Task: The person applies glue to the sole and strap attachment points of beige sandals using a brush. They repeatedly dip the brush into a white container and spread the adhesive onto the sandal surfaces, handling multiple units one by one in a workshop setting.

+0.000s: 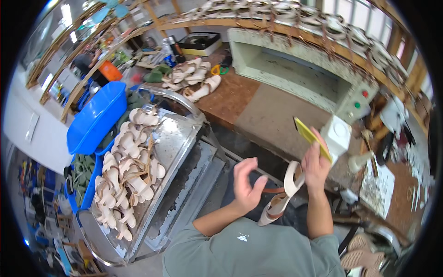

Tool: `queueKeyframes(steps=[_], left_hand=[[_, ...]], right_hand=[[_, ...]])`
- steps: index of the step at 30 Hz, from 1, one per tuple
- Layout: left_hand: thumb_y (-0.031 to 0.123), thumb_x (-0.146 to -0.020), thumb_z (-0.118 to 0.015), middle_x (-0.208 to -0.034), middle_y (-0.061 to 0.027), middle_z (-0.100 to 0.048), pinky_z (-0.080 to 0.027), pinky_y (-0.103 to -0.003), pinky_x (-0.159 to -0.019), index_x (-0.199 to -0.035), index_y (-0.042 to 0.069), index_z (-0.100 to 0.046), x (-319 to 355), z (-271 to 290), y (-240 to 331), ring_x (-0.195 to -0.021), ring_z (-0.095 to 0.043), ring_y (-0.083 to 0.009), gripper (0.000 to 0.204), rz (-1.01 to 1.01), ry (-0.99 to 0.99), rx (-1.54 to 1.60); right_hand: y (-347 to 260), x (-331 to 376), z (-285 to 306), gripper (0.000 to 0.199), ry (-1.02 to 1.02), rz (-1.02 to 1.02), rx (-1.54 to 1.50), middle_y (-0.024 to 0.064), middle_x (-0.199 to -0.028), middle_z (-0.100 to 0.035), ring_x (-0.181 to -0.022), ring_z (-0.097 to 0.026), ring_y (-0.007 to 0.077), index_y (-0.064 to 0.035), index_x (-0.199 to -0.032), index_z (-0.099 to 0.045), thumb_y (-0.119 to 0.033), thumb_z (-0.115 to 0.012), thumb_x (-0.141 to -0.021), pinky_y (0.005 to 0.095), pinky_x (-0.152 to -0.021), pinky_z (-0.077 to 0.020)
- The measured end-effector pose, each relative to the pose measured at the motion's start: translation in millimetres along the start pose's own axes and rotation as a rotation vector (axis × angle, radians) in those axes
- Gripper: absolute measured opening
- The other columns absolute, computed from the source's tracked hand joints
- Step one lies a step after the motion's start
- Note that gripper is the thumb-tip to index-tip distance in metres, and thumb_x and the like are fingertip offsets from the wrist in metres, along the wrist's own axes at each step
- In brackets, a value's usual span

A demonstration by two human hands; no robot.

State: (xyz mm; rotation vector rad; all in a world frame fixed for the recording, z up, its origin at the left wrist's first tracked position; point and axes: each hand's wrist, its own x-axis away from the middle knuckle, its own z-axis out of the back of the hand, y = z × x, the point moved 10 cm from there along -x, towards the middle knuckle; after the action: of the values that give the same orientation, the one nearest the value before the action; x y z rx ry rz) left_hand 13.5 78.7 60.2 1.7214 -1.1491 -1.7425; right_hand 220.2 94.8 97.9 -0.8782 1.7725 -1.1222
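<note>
Your left hand (pixel 248 189) curls half-open; your right hand (pixel 316 164) holds a flat yellow tool (pixel 306 132) and cream strappy sandal (pixel 291 186); split grip could slip.

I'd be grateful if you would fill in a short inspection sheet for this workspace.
Surface: brown workbench with a greyish panel; scuffed metal cart to its left.
Job's things: one pale sandal with a brown strap; yellow tool, exact kind unclear.
Clutter: sandal pile on the cart, blue basin beside it, scissors on the workbench.
Hands: right hand grips the yellow tool, sandal at its fingers; left hand is open near the strap, contact unclear.
Cables: none clearly made out.
Surroundings: pale green machine; wooden shelf bearing sandals.
</note>
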Motion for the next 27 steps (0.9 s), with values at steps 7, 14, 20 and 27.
queueKeyframes(steps=[7,14,20,27], left_hand=[[0.033,-0.088,-0.056,-0.085,-0.0109,-0.061,-0.048,-0.033,-0.072,-0.104,-0.002,-0.053,75,-64,-15,-0.078,-0.061,-0.0198,0.039,0.624,-0.726,-0.058],[0.048,-0.093,-0.036,-0.113,-0.0182,-0.054,-0.045,-0.027,-0.077,-0.127,-0.004,-0.037,140,-98,-45,-0.101,-0.056,-0.0231,0.062,0.821,-0.708,0.618],[0.033,-0.095,-0.034,-0.108,-0.0180,-0.057,-0.052,-0.038,-0.073,-0.122,0.005,-0.040,146,-101,-73,-0.090,-0.061,-0.0316,0.039,1.087,-0.387,0.566],[0.009,-0.069,-0.071,-0.117,-0.0166,-0.047,-0.051,-0.045,-0.082,-0.134,0.002,-0.032,112,-144,-39,-0.100,-0.053,-0.0288,0.076,0.543,-0.801,0.461]], right_hand=[[22,42,9,0.038,0.118,-0.143,0.008,-0.0086,-0.056,-0.037,-0.043,-0.030,0.0011,-0.0081,-0.120,-0.054,-0.035,-0.050,-0.093,0.0194,-0.037,-0.0238],[46,77,31,0.037,0.255,-0.180,0.031,-0.0079,-0.052,-0.036,-0.042,-0.030,0.0014,-0.0071,-0.119,-0.054,-0.033,-0.046,-0.095,0.0201,-0.037,-0.0236],[28,83,63,0.036,0.367,0.262,0.541,0.0193,-0.092,-0.064,-0.077,-0.064,0.0290,-0.0032,-0.115,-0.053,-0.031,-0.046,-0.093,0.0359,-0.071,-0.0502],[-17,98,114,0.035,0.611,0.200,0.442,0.0205,-0.077,-0.061,-0.066,-0.060,0.0364,-0.0103,-0.119,-0.052,-0.032,-0.048,-0.091,0.0431,-0.064,-0.0486]])
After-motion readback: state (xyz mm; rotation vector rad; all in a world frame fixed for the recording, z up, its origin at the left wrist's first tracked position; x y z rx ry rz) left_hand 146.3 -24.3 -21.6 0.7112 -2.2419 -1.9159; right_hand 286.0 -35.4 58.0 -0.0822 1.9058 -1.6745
